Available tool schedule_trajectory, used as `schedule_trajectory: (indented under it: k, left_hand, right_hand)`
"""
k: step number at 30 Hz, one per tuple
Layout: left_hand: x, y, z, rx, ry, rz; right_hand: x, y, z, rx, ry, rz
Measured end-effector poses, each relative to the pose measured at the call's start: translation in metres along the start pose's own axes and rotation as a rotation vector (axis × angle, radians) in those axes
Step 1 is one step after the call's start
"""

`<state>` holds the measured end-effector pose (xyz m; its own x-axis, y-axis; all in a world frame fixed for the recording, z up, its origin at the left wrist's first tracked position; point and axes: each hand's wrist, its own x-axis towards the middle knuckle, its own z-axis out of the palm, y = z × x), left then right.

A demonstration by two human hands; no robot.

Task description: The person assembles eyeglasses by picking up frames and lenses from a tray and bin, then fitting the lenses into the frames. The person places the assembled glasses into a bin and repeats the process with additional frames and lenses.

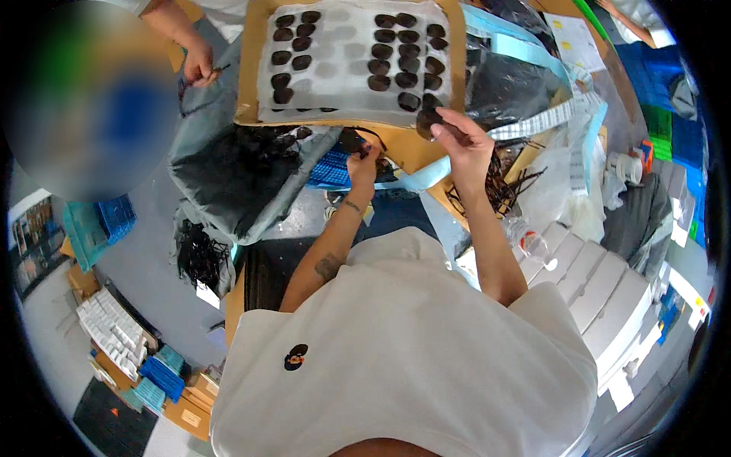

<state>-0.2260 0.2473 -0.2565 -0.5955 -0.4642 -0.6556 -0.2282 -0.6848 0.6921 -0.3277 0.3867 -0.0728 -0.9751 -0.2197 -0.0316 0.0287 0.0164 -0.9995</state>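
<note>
While pinching a dark lens [427, 124] with right hand [467, 145], thumb against fingers, holding it at near right corner of cardboard tray [458, 53]. Cannot tell if touching neighbouring lens [431, 100] just behind. Gripping a small dark piece [351, 142] with curled left hand [364, 163], just off tray's near edge; too small to identify. Seeing rows of dark lenses [381, 52] on white liner [327, 91] in tray, black material [244, 156] in grey bag [215, 114] left of left hand, clear bottle [535, 245] beside right forearm [491, 236].
</note>
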Motion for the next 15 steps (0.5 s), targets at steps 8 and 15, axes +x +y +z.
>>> schedule_trajectory:
  k: [8,15]
  left_hand:
    - [-0.073,0.056,-0.050,0.076,-0.055,-0.149]
    - [-0.104,0.101,-0.095,-0.014,0.003,-0.078]
  right_hand:
    - [0.110,0.021,0.093,-0.161,-0.317,0.013]
    - [0.161,0.078,0.212,-0.741,-0.666,-0.113]
